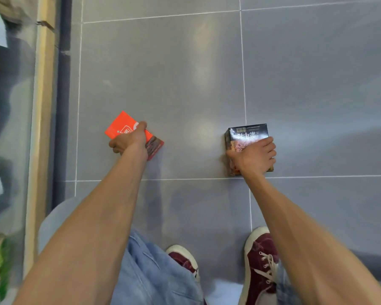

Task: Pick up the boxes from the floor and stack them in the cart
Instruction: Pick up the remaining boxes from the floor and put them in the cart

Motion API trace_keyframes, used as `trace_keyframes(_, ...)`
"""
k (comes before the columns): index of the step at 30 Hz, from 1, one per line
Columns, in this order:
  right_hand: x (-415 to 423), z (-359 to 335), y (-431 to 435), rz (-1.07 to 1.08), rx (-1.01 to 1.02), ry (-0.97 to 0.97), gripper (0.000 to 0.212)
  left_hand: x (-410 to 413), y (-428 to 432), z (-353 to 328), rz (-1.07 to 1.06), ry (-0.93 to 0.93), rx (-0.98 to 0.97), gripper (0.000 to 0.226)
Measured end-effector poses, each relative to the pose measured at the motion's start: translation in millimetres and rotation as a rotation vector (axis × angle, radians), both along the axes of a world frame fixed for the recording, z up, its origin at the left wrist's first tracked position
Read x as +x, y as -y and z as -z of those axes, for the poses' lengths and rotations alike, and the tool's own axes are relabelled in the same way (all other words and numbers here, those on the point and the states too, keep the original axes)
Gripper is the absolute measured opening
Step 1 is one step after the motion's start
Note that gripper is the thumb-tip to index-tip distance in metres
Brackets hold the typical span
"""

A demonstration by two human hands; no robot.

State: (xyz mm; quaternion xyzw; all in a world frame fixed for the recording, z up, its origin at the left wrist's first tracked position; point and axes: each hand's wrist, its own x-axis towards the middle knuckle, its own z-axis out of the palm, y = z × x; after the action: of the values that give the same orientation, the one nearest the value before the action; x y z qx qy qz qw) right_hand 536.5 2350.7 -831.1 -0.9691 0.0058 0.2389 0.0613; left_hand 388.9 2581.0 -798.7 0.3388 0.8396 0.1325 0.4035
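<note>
Reaching down with both arms at once, the person takes one box per hand, which looks like a way to clear two boxes in a single trip to the cart. The left hand [130, 140] curls its fingers over the near end of the orange-red box [121, 126], with the thumb on the top face. That box sits skewed to the tile seams of the grey floor [185, 73]; whether it has left the floor I cannot tell. The right hand [254, 156] wraps over the near half of the black box [249, 133], fingers down its right side and thumb on the left. This box stands square to the seams, just beyond the seam that crosses in front of the dark red shoes [261, 256]. The two boxes lie well apart, each directly under its own hand. No cart is in view, so the stacking place cannot be judged.
</note>
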Motion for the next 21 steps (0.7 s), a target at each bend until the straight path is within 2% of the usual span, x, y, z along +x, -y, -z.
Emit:
trace_keyframes(5, 2, -2, 4, 0.013, 0.053, 0.045, 0.115, -2, 2, -6, -0.044, 0.117, -0.007, 0.091)
trace_keyframes(11, 5, -29, 9, -0.009, 0.097, 0.026, 0.111, -5, 7, -23, -0.015, 0.218, -0.003, 0.077)
trace_keyframes(16, 4, -99, 4, -0.062, 0.115, 0.009, 0.114, -7, 22, -77, 0.018, 0.294, -0.029, 0.081)
trace_keyframes(21, 8, -200, -8, -0.115, 0.136, -0.01, 0.118, -17, 32, -168, 0.136, 0.31, -0.037, 0.087)
